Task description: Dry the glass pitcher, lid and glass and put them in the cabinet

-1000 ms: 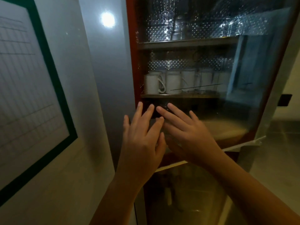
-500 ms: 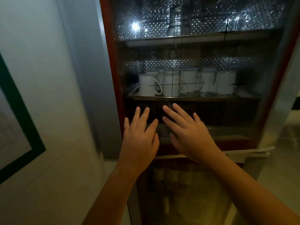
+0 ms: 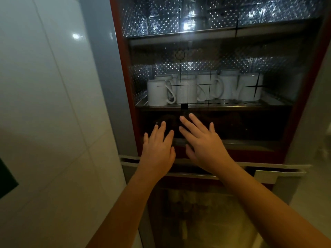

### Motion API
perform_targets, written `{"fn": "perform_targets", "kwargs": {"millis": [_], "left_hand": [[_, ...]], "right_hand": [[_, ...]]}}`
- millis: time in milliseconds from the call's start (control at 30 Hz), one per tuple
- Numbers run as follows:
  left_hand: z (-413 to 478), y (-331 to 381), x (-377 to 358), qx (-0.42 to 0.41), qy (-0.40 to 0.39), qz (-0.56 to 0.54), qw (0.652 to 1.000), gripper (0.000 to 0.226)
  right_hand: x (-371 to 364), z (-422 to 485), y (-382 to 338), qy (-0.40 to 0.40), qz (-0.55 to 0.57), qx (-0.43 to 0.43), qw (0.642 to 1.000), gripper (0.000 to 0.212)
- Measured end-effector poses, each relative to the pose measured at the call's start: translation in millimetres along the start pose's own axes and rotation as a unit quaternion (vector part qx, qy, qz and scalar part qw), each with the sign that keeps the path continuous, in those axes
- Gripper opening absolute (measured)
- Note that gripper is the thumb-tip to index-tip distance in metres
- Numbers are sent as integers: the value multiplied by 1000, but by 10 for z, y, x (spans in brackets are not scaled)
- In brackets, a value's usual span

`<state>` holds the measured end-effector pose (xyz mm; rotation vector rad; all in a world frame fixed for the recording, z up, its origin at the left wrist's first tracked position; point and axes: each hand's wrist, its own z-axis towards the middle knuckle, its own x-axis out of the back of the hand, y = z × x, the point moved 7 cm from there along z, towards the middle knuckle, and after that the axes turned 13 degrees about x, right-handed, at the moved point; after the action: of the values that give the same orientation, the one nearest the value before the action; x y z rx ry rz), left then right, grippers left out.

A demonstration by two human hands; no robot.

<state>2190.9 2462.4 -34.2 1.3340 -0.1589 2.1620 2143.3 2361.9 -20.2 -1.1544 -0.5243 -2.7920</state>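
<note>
While the cabinet (image 3: 123, 86) stands shut in front of you, both your hands lie flat against its glass door (image 3: 250, 126), just below the shelf (image 3: 268, 104) that carries the white mugs (image 3: 227, 86). Your left hand (image 3: 157, 149) has its fingers straight and slightly spread, pointing up toward the mugs, and it holds nothing. Your right hand (image 3: 204, 144) sits just beside it on the mug row's right, fingers fanned and angled up to the left, thumb hanging low; it holds nothing either. The two hands are close but apart.

Above the mugs, on the top shelf behind the glass, stands a clear glassy vessel (image 3: 190, 13) catching a bright glare. You cannot tell from here whether it is the pitcher or the glass, and the lid cannot be made out.

Below your hands a pale handle bar (image 3: 268, 167) runs across the door. Left of the mugs, beyond the red frame, is a white tiled wall (image 3: 44, 86).
</note>
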Motion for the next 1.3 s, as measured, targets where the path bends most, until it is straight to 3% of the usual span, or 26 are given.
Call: {"fn": "perform_targets", "kwargs": {"millis": [233, 467, 633, 1300], "left_hand": [[0, -10, -9, -15, 32, -32, 999, 51], [-18, 16, 11, -6, 2, 2, 1000, 53], [-151, 116, 129, -10, 4, -46, 999, 52], [-1181, 738, 259, -173, 30, -133, 975, 44]], "right_hand": [[-43, -4, -36, -3, -13, -7, 1000, 56], [0, -5, -96, -13, -11, -24, 1000, 54], [138, -136, -162, -2, 1, -61, 998, 50], [990, -1341, -614, -50, -117, -219, 967, 46]]}}
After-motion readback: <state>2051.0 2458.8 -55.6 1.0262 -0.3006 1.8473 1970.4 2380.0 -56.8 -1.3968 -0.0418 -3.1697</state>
